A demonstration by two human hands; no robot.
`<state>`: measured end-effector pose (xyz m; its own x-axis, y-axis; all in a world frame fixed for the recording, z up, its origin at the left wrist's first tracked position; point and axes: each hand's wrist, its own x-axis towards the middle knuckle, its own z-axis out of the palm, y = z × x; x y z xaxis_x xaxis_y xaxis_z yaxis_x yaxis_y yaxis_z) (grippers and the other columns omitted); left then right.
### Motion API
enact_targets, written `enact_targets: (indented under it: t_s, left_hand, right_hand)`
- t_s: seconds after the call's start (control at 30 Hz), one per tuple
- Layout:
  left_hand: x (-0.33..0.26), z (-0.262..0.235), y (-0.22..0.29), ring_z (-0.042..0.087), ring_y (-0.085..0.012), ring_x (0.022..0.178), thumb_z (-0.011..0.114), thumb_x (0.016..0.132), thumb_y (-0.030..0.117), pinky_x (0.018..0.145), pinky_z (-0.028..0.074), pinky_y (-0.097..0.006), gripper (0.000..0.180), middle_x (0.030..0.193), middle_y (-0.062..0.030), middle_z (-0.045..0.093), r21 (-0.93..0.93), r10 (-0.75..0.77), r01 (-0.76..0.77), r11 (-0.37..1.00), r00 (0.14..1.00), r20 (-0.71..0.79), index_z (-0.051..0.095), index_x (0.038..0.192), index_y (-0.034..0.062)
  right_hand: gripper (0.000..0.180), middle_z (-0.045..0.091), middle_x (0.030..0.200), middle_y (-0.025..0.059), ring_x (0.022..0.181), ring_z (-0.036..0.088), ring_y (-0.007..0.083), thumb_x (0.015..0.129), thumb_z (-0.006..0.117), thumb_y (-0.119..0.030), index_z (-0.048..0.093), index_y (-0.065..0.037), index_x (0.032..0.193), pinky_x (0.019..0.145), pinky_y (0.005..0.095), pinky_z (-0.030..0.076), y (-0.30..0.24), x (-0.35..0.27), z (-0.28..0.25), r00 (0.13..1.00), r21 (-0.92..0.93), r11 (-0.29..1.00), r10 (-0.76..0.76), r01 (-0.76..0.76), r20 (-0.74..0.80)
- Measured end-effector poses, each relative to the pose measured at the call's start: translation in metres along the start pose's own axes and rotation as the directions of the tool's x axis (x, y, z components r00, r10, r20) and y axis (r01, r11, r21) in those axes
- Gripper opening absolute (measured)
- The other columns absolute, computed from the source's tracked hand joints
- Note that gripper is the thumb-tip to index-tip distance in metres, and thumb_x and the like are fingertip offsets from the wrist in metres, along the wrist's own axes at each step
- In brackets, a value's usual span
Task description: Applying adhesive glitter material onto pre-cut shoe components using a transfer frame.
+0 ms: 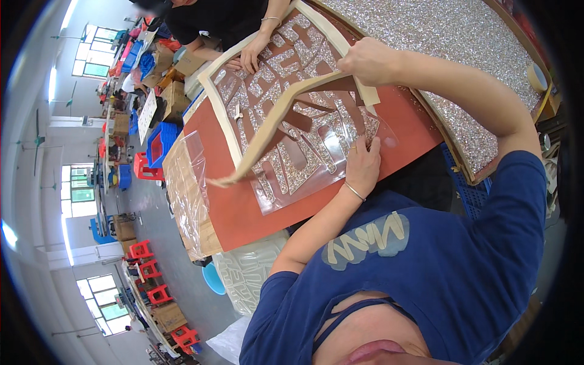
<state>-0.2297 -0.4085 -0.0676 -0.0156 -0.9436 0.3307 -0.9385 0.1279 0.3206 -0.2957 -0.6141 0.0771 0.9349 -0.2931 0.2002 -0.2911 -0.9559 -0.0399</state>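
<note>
My right hand (368, 61) is closed round the corner of a cream-edged stencil (267, 131), a brown sheet with long cut-out slots. Its near edge is raised and bowed, while its far side lies low. Under it is a clear plastic sheet (267, 204) bearing silvery glitter shapes (298, 170). My left hand (363, 167) rests on the right part of that sheet, fingers slightly apart and fingertips down on it. Across the table, a co-worker's hands (249, 58) touch the stencil's far left part. A reddish-brown board (237, 225) lies beneath everything.
A wide tray of loose glitter (444, 36) stands at the right, with a tape roll (536, 78) on its rim. Clear film (185, 194) covers brown board at the left. Blue crates (161, 145), red stools (149, 269) and a blue basin (213, 278) are on the floor.
</note>
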Motion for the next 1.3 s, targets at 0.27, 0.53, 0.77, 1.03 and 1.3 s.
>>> enact_targets:
  t_s: [0.27,0.53,0.77,1.03,1.3]
  left_hand:
    - [0.008,-0.012,0.003,0.053,-0.0391,0.094,0.055,0.071,0.006,0.089,0.042,-0.046,0.029,0.102,-0.0224,0.055,-0.094,0.152,-0.156,0.983,0.987,-0.05,0.057,0.099,-0.001]
    - [0.029,-0.005,0.01,0.057,-0.0375,0.095,0.058,0.078,0.012,0.081,0.046,-0.043,0.028,0.104,-0.0212,0.058,-0.055,0.24,-0.246,0.968,0.967,-0.088,0.06,0.104,0.0041]
    - [0.055,-0.017,0.003,0.058,-0.0329,0.075,0.061,0.082,0.029,0.068,0.045,-0.042,0.024,0.081,-0.0162,0.06,-0.237,-0.143,0.154,0.959,0.988,0.066,0.065,0.092,0.0067]
    - [0.06,-0.019,-0.014,0.059,-0.0333,0.088,0.066,0.077,0.015,0.08,0.046,-0.038,0.017,0.087,-0.0169,0.062,-0.508,-0.194,0.29,0.811,0.953,0.234,0.065,0.09,0.0043]
    - [0.071,-0.048,0.013,0.059,-0.024,0.09,0.077,0.071,0.023,0.088,0.043,-0.035,0.073,0.095,-0.0127,0.061,-0.518,-0.125,0.194,0.833,0.978,0.166,0.035,0.124,-0.0052]
  right_hand:
    - [0.027,0.06,0.063,0.0165,0.061,0.059,0.0358,0.084,0.054,-0.02,0.057,0.001,0.067,0.06,0.0429,0.048,0.004,-0.063,-0.009,0.816,0.503,0.839,-0.135,-0.207,0.562]
    - [0.034,0.061,0.09,0.026,0.086,0.06,0.04,0.089,0.051,-0.025,0.048,0.003,0.109,0.076,0.0478,0.046,-0.009,-0.103,0.102,0.791,0.371,0.699,0.556,-0.611,0.256]
    - [0.034,0.06,0.094,0.0133,0.076,0.057,0.019,0.087,0.043,-0.003,0.043,0.001,0.12,0.068,0.0306,0.048,-0.004,-0.088,0.089,0.817,0.911,0.046,0.463,-0.41,0.344]
    - [0.055,0.058,0.098,0.0146,0.093,0.057,0.0227,0.074,0.043,0.007,0.038,0.003,0.129,0.078,0.033,0.047,-0.004,-0.1,0.097,0.621,0.84,-0.024,0.662,-0.542,0.42]
    - [0.036,0.067,0.089,0.0148,0.09,0.063,0.0207,0.068,0.038,0.011,0.067,0.005,0.087,0.086,0.0316,0.047,-0.021,-0.079,0.071,0.702,0.863,-0.102,0.538,-0.496,0.467]
